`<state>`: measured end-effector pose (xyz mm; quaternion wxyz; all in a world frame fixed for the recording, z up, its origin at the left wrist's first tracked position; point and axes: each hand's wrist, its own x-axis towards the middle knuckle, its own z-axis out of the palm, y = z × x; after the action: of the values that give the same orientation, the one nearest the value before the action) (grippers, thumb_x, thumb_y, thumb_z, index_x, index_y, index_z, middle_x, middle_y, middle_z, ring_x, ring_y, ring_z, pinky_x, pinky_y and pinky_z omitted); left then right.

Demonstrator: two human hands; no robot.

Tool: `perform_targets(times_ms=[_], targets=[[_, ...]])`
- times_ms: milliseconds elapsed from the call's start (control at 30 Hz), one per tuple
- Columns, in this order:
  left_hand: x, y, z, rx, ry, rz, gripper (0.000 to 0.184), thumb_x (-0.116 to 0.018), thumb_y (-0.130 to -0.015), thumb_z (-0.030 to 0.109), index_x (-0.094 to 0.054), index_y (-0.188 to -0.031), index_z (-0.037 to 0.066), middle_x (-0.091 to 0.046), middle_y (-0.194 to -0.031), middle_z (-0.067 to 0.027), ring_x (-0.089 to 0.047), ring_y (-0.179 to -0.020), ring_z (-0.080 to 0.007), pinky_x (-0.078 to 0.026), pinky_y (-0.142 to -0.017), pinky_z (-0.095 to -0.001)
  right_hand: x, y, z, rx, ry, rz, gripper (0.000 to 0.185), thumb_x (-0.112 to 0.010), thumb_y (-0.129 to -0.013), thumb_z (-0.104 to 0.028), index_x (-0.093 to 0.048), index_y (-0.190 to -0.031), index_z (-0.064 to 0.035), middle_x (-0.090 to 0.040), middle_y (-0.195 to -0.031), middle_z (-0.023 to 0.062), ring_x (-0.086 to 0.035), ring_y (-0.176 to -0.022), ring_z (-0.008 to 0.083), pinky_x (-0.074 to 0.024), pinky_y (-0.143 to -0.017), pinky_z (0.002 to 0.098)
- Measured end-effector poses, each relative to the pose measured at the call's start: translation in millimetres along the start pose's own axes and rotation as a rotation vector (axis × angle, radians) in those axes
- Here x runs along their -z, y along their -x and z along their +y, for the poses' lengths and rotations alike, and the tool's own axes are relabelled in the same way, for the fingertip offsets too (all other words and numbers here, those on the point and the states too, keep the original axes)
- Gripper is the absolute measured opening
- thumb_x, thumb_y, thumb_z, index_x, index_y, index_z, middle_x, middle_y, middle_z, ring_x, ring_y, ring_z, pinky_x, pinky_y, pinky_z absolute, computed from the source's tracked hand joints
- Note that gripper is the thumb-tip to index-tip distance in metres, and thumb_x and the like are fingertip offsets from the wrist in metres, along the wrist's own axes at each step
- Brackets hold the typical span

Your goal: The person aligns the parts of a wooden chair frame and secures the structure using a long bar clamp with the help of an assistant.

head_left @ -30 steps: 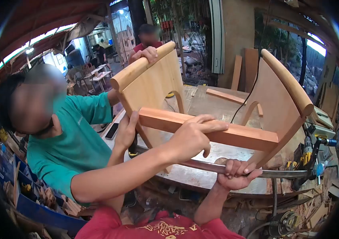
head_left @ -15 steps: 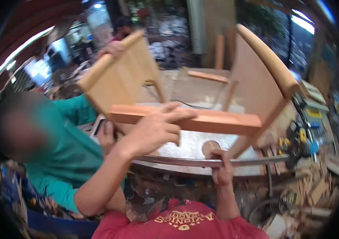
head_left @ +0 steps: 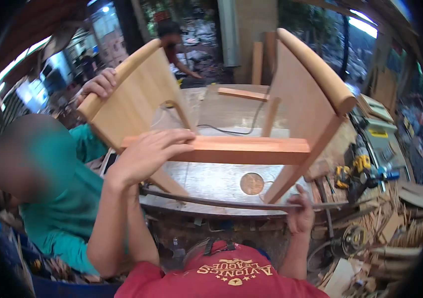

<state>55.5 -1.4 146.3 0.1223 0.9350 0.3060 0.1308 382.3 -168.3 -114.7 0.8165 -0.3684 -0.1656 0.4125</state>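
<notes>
Right hand [head_left: 301,214] fingers clamped around long bar [head_left: 231,204], apparently steadying it below wooden rail [head_left: 251,151]; left hand hidden behind co-worker's forearm [head_left: 108,223], finger state cannot be told.

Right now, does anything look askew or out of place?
The two pale wooden end panels lean apart toward their tops, perhaps exaggerated by lens curvature. Loose brown wood scraps are heaped at lower right, looking untidy.

Gold lettering [head_left: 234,271] — “AVIONICS LEAGUE” — red shirt [head_left: 186,284]

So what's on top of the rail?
A co-worker's hand lies over the rail. The wood right under it is covered; farther along, the top shows bare wood.
</notes>
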Motion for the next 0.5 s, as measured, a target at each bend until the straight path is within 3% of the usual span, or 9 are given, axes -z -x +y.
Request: perform_targets(times_ms=[67,133,167,267,500], targets=[[-4,3,-11,-0.056,-0.156,-0.017,0.029,-0.048,-0.097,0.019,-0.061,-0.122,0.014,-0.051,-0.142,-0.0057,-0.045,-0.133,-0.0211,-0.033,-0.111,-0.0350,-7,10,-15,0.061,0.015,-0.004,0.041,-0.052,-0.099,-0.030,-0.053,-0.130,-0.0021,-0.061,-0.080,0.0047,-0.058,-0.078,0.0169,-0.0493,-0.071,0.0312],[-13,5,-24,-0.248,-0.382,0.092,0.030,-0.048,-0.096,0.018,-0.062,-0.122,0.014,-0.052,-0.140,-0.0055,-0.048,-0.129,-0.0201,-0.038,-0.105,-0.0348,-18,21,-24,0.083,-0.081,-0.108,0.040,-0.046,-0.103,-0.035,-0.056,-0.127,-0.0044,-0.060,-0.080,0.0044,-0.056,-0.075,0.0160,-0.0485,-0.070,0.0307],[-15,7,-28,-0.343,-0.497,0.137,0.030,-0.048,-0.095,0.017,-0.062,-0.122,0.015,-0.053,-0.139,-0.0054,-0.050,-0.127,-0.0196,-0.041,-0.103,-0.0347,-22,23,-24,0.124,-0.128,-0.151,0.047,-0.041,-0.103,-0.044,-0.059,-0.125,-0.0058,-0.059,-0.078,0.0050,-0.054,-0.073,0.0171,-0.0481,-0.070,0.0314],[-11,6,-27,-0.278,-0.472,0.014,0.037,-0.046,-0.092,0.014,-0.057,-0.127,0.017,-0.051,-0.141,-0.0050,-0.048,-0.130,-0.0221,-0.040,-0.105,-0.0361,-32,15,-34,0.241,-0.057,-0.299,0.053,-0.035,-0.103,-0.051,-0.062,-0.115,-0.0075,-0.058,-0.068,0.0088,-0.054,-0.070,0.0221,-0.0466,-0.063,0.0340],[-15,-8,-16,-0.119,-0.501,-0.042,0.041,-0.046,-0.091,0.010,-0.056,-0.129,0.021,-0.059,-0.131,-0.0032,-0.060,-0.113,-0.0230,-0.049,-0.087,-0.0382,-84,20,-52,0.266,-0.139,-0.327,0.051,-0.033,-0.103,-0.052,-0.059,-0.093,-0.0087,-0.056,-0.065,0.0090,-0.052,-0.069,0.0240,-0.0438,-0.066,0.0355]])
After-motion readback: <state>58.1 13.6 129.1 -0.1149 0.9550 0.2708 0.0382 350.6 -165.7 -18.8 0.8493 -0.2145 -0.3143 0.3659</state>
